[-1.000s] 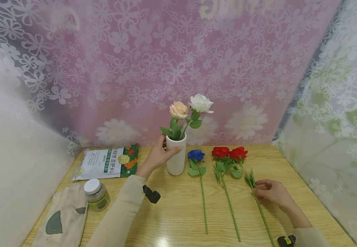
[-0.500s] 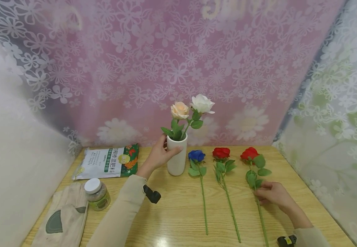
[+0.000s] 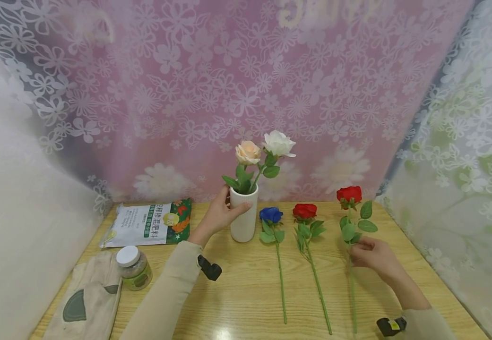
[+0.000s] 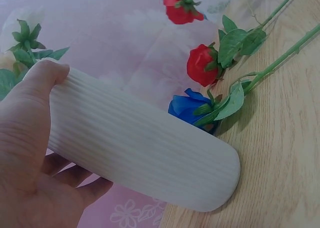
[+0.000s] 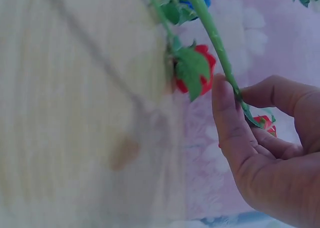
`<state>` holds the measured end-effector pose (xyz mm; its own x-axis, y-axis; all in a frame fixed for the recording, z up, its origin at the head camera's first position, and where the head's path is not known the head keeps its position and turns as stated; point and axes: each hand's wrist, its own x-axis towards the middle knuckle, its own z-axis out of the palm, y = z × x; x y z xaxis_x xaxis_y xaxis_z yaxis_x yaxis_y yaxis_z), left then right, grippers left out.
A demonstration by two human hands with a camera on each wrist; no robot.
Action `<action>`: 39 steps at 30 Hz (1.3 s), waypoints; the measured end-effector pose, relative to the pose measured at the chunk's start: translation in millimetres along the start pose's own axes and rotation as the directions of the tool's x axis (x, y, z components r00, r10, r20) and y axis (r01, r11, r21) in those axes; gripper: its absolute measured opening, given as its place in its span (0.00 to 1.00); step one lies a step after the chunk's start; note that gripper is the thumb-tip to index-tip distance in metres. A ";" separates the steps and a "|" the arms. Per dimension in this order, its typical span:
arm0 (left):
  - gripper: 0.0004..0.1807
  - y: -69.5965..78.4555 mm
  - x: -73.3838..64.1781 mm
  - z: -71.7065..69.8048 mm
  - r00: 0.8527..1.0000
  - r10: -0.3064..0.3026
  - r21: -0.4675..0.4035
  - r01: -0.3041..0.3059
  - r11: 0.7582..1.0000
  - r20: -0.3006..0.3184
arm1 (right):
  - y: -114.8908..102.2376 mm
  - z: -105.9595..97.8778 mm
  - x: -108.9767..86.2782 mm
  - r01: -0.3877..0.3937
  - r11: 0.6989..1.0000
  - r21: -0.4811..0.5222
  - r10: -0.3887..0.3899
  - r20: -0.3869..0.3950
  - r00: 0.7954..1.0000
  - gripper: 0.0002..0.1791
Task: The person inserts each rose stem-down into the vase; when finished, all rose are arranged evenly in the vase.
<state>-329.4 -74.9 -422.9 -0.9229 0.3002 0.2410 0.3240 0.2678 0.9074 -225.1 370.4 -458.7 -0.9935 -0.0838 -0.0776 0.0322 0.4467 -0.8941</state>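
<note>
My left hand (image 3: 221,211) grips a white ribbed vase (image 4: 145,138) near its rim, thumb on the front and fingers behind. In the vase stand a peach rose (image 3: 247,152) and a white rose (image 3: 279,143). At the right, my right hand (image 3: 373,259) pinches the green stem of a red rose (image 3: 349,196) between thumb and fingers, just below its leaves. That rose is raised off the table, bloom up; its stem casts a shadow in the right wrist view. A second red rose (image 3: 305,211) and a blue rose (image 3: 271,214) lie between the vase and my right hand.
Left of the vase lies a printed bag (image 3: 148,224). In front of it are a jar with a white lid (image 3: 133,268) and a pair of cloth gloves (image 3: 86,297). A floral curtain (image 3: 177,94) hangs behind the wooden table (image 3: 237,293).
My right hand has lifted the red rose from the table, turning it more upright and apart from the other red one. My left hand stays on the vase.
</note>
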 end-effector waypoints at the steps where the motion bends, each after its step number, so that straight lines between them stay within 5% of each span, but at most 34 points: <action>1: 0.43 0.1 -0.1 -0.2 1.000 0.002 -0.001 -0.002 1.000 0.002 | -3.0 0.9 1.2 0.013 1.000 0.012 -0.013 -0.005 1.000 0.19; 17: 0.43 0.2 -2.5 -1.6 1.000 0.004 0.001 -0.004 1.000 0.023 | -68.7 21.7 20.6 0.123 0.970 0.209 -0.109 -0.075 0.991 0.27; 26: 0.44 1.7 -2.3 -2.4 0.999 -0.006 -0.014 0.006 1.000 0.032 | -103.1 35.2 36.8 0.249 0.869 0.428 -0.220 -0.118 0.968 0.09; 34: 0.43 3.7 -3.0 -2.5 0.999 -0.017 0.000 0.017 1.000 0.033 | -141.3 41.9 45.9 0.270 0.847 0.458 -0.204 -0.190 0.961 0.17; 39: 0.43 4.0 -3.6 -2.2 0.999 -0.014 0.004 0.014 1.000 0.032 | -165.0 47.6 50.6 0.263 0.802 0.536 -0.149 -0.247 0.957 0.19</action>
<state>-325.3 -76.9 -419.4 -0.9203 0.3254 0.2172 0.3120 0.2755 0.9093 -275.5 250.1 -336.1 -0.9830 0.0735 0.1681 -0.1772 -0.1412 -0.9740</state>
